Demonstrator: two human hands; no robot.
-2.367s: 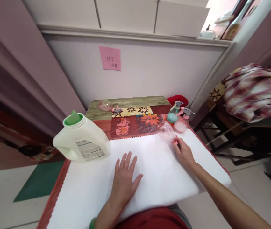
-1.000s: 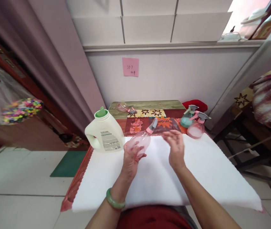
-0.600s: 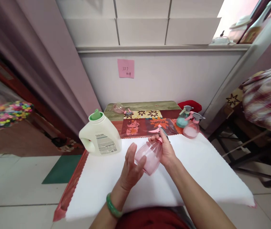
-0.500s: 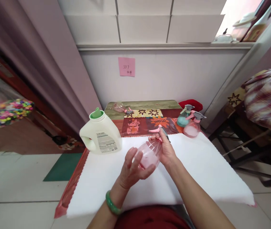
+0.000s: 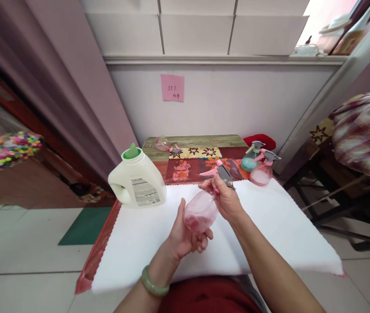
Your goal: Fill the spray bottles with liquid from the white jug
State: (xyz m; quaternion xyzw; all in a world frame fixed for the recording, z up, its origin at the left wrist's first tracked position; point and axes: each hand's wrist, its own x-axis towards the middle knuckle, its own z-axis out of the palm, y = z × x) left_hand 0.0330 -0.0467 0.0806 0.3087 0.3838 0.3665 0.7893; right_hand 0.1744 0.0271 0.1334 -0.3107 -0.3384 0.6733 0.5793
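Both my hands hold a clear pink spray bottle (image 5: pixel 201 209) above the white foam sheet (image 5: pixel 269 230). My left hand (image 5: pixel 185 237) cups its round body from below, fingers curled round it. My right hand (image 5: pixel 225 198) is closed around the neck, just under the pink and grey trigger head (image 5: pixel 220 171). The bottle is tilted, head pointing away from me.
A white detergent jug (image 5: pixel 139 182) with a green cap stands at the sheet's far left corner. A teal spray bottle (image 5: pixel 250 157) and a pink spray bottle (image 5: pixel 263 170) stand at the far right. Another clear bottle (image 5: pixel 163 144) lies on the patterned cloth behind. A chair with plaid fabric (image 5: pixel 361 130) is at the right.
The right hand picked the bottle up from the right of the sheet and brought it to the middle. The left hand rose off the sheet and closed under the bottle's body.
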